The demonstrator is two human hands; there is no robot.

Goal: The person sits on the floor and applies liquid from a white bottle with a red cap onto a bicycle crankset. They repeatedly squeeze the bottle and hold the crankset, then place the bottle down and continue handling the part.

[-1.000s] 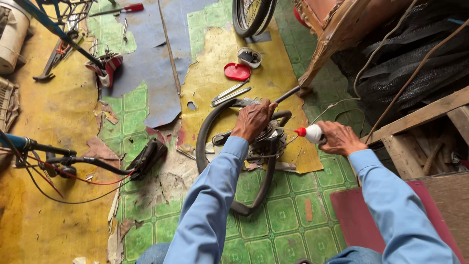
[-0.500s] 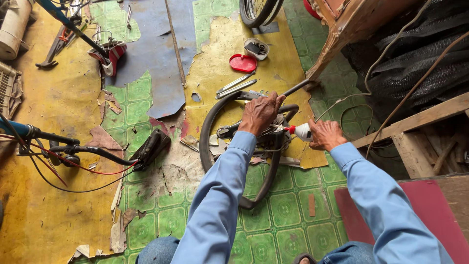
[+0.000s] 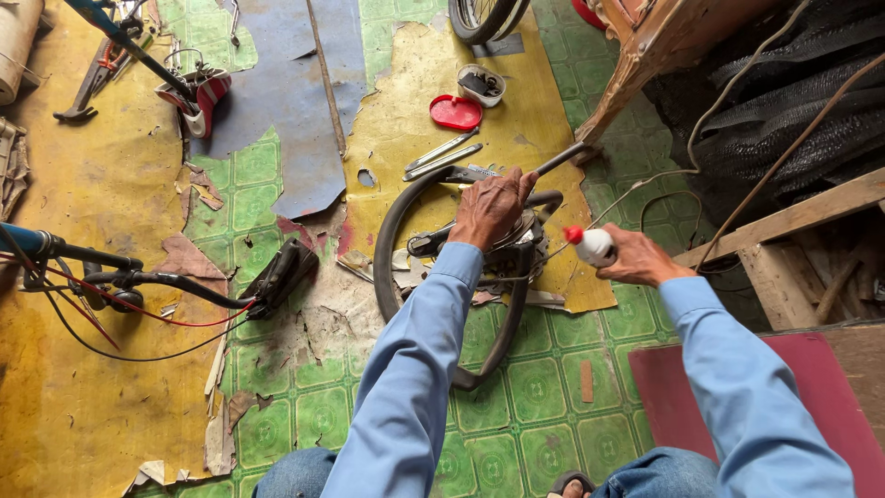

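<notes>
Black rubber inner tube [image 3: 398, 242], looped in a limp ring on the worn green patterned floor [image 3: 544, 387], is what I am working over. My left hand [image 3: 491, 208] is pressed down with fingers curled on the tangle of tube and metal parts at the upper right of the loop, holding it against the floor. My right hand [image 3: 636, 260] is wrapped around a small white squeeze bottle with a red nozzle [image 3: 590, 244], just right of the tube, nozzle aimed toward my left hand but not touching anything I can see.

Above the tube lie two flat silver tyre levers [image 3: 442, 154], and further above them a round red lid [image 3: 456, 112] beside a small open white tub [image 3: 481, 85]. Well to the left of the tube a black bicycle saddle [image 3: 284, 277] rests on torn yellow flooring.

The risk I see: the bottle sits a little short of the spot under my left hand, so a hard squeeze could spray onto my fingers or the floor. The tube could also spring out if my pressing hand relaxes.
</notes>
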